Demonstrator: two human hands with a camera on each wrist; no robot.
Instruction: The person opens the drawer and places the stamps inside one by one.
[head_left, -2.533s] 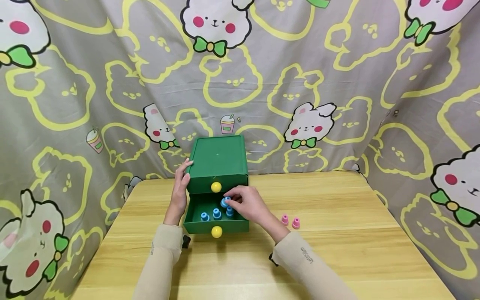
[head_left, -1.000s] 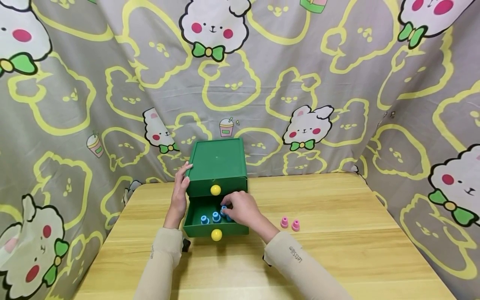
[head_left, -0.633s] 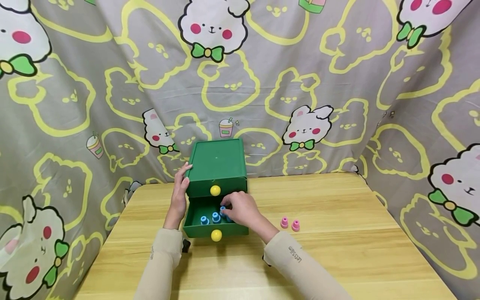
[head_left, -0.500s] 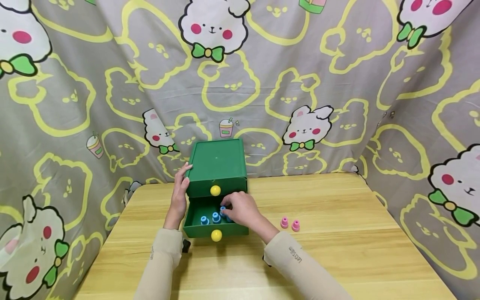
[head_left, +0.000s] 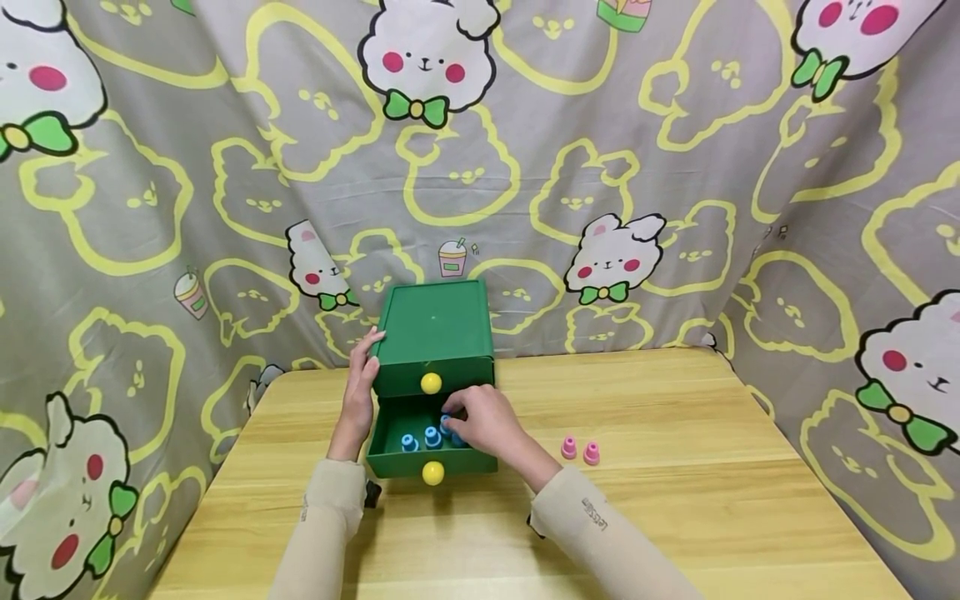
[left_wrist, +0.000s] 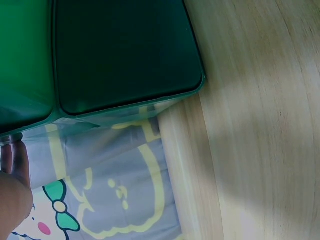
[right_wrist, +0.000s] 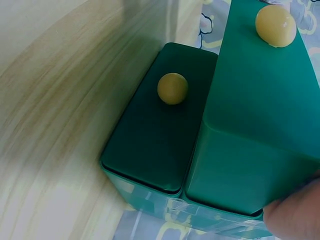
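Overhead, the green drawer box (head_left: 435,333) stands at the far edge of the wooden table (head_left: 675,500), against the patterned cloth (head_left: 600,125). Its lower drawer (head_left: 431,437) is pulled out toward the person, a yellow knob (head_left: 432,473) on its front. The left hand (head_left: 362,383) lies with straight fingers flat against the box's left side. The right hand (head_left: 480,419) reaches into the drawer, fingers curled round a blue peg (head_left: 446,421); two more blue pegs (head_left: 420,438) stand in the drawer to the left of it. Two pink pegs (head_left: 580,449) sit on the table, right of the box and apart from it.

From the left wrist, the box (left_wrist: 115,55) fills the top, one fingertip at its corner (the rest of that hand is out of view).

From the right wrist, both yellow knobs (right_wrist: 173,88) show on the box fronts; only a bit of the right hand (right_wrist: 295,212) shows at the corner, so its grasp cannot be told there.
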